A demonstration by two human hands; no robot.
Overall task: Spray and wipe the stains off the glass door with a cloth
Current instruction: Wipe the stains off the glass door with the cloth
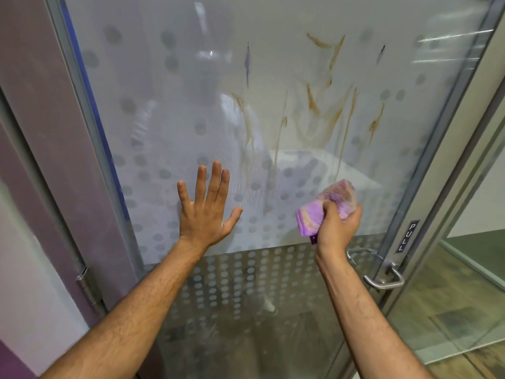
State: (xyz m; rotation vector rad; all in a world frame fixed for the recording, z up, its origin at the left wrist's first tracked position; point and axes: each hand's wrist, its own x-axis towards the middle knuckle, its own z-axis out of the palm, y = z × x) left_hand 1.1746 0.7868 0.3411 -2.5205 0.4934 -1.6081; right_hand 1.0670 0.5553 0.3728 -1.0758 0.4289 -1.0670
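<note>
The frosted glass door (169, 110) with a grey dot pattern fills the view. Brown streaky stains (314, 102) run down its upper right part, with a few dark bluish marks (247, 64) near them. My left hand (206, 212) lies flat on the glass, fingers spread, holding nothing. My right hand (337, 225) is closed around a bunched purple cloth (328, 206), held against the glass below the stains. No spray bottle is in view.
A metal lever handle (385, 277) sits at the door's right edge under a PULL sign (407, 236). A hinge (87, 285) and a purple frame (32, 105) are on the left. Another glass panel (464, 242) and wood floor lie to the right.
</note>
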